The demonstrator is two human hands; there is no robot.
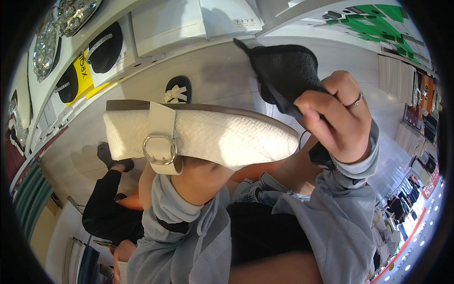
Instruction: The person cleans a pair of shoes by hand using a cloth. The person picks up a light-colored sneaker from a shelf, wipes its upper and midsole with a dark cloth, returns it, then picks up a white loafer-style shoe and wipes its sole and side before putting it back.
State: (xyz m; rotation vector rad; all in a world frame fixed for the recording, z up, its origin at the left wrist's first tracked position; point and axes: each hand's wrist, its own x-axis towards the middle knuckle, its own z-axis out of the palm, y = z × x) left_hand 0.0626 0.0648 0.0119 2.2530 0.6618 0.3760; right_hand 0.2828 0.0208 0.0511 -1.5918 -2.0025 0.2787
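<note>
A cream woven-textured flat shoe (220, 138), with a strap and a round metal buckle (159, 149), is held up on its side in front of me. My left wrist (202, 175) rises to its opening, and the shoe hides the hand that holds it up. My right hand (340, 117), with a ring on one finger, pinches a black cloth (287, 71) between thumb and fingers. The cloth hangs up and left of that hand, just above the shoe's toe, and appears apart from it.
Shoes stand on white boxes (170, 28) along the shelf at upper left. A black sandal with a pale bow (177, 90) lies on the floor beyond the shoe. Someone in black trousers (110, 213) sits at my left. Green boxes (379, 28) fill a shelf at upper right.
</note>
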